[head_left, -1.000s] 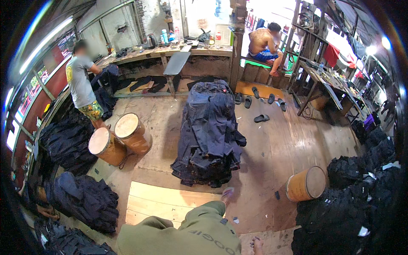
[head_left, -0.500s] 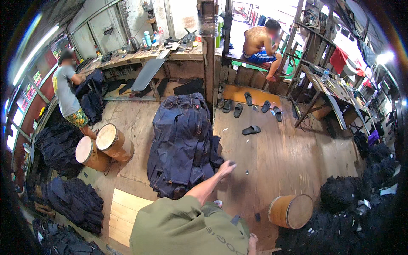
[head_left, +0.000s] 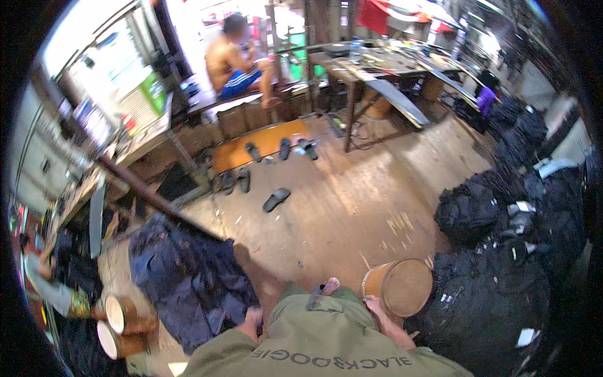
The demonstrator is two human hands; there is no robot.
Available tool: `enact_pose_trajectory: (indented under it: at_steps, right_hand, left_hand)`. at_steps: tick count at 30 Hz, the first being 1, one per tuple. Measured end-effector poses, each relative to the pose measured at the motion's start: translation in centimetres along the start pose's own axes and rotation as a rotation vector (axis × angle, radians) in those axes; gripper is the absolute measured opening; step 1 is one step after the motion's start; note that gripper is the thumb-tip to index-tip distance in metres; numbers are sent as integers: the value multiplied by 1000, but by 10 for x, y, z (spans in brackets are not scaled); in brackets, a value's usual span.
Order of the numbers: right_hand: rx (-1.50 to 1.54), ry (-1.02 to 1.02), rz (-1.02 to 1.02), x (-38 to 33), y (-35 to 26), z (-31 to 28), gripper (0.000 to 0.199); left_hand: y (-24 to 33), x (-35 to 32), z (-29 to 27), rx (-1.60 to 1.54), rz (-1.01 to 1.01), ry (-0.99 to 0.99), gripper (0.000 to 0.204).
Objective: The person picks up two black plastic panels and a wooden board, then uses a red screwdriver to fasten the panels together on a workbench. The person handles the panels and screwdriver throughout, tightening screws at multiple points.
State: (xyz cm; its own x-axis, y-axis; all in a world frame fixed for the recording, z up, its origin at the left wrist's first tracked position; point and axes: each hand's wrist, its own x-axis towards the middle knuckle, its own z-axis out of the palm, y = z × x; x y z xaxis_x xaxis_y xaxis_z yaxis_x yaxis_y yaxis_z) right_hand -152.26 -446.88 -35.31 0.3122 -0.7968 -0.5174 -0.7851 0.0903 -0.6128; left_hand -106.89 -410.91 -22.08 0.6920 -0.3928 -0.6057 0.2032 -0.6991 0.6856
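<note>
Floor (head_left: 326,207): brown boards, pretty scuffed, running across the middle
Black cloth heap (head_left: 483,308): huge mess along the right side, pale scraps scattered on it
Denim pile (head_left: 182,283): dark blue, sitting on the floor to the left, kinda slumped looking
Bench (head_left: 333,65): upper right, loaded with clutter, long grey board sticking out
Seated person (head_left: 235,69): blue shorts, perched up by the bright opening
Right-hand drum (head_left: 405,289): tan, round top, just beside the black cloth heap
Two left drums (head_left: 129,314): side by side, past the denim pile
Orange board (head_left: 264,143): flat on the floor, a few sandals on or around it
Left hand (head_left: 253,315): right by the denim pile's edge; grip looks loosely curled, can't tell if it's holding anything
Right hand (head_left: 374,305): up against or just beside the right-hand drum, can't tell which; grip too blurry to call
Lone sandal (head_left: 276,200): black, apart from the rest
</note>
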Motion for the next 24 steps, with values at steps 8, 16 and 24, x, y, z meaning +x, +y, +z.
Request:
enact_pose_trajectory:
  at_steps: [8, 16, 24]
  right_hand:
    - [287, 48, 147, 172, -66, -155, 27]
    - [135, -238, 228, 295, -171, -200, 38]
    - [95, -32, 198, 381, -310, -281, 44]
  left_hand:
    - [83, 36, 83, -48, -538, -14, 30]
    - [273, 266, 210, -361, -290, 16, 22]
    - [593, 555, 240, 207, 263, 64, 37]
